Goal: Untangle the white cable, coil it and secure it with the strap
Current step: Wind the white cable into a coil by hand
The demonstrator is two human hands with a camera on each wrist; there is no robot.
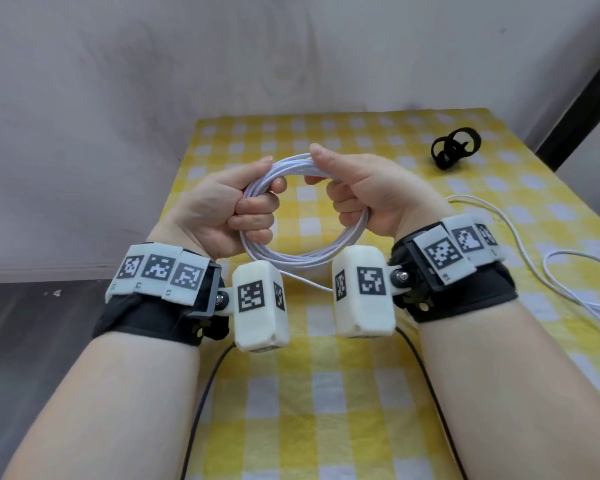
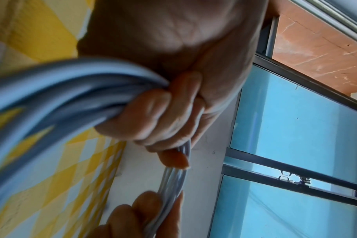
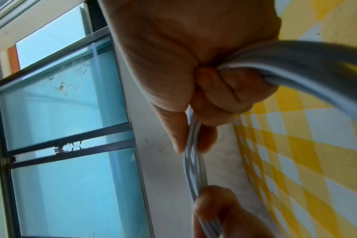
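The white cable point(image 1: 291, 261) is wound into a round coil of several loops, held upright above the table between both hands. My left hand point(image 1: 246, 209) grips the coil's left side in a fist, thumb along its top. My right hand point(image 1: 347, 188) grips the right side, thumb pressing the loops at the top. Each wrist view shows the fingers curled round the cable bundle point(image 2: 75, 96) point(image 3: 296, 64). A loose tail of cable point(image 1: 548, 268) trails off to the right on the cloth. The black strap point(image 1: 454, 147) lies curled at the table's far right, apart from both hands.
A yellow-and-white checked cloth point(image 1: 326, 393) covers the table. A pale wall point(image 1: 222, 64) stands right behind it and on the left. Thin black wires point(image 1: 201, 403) hang from the wrist cameras over the near part of the table.
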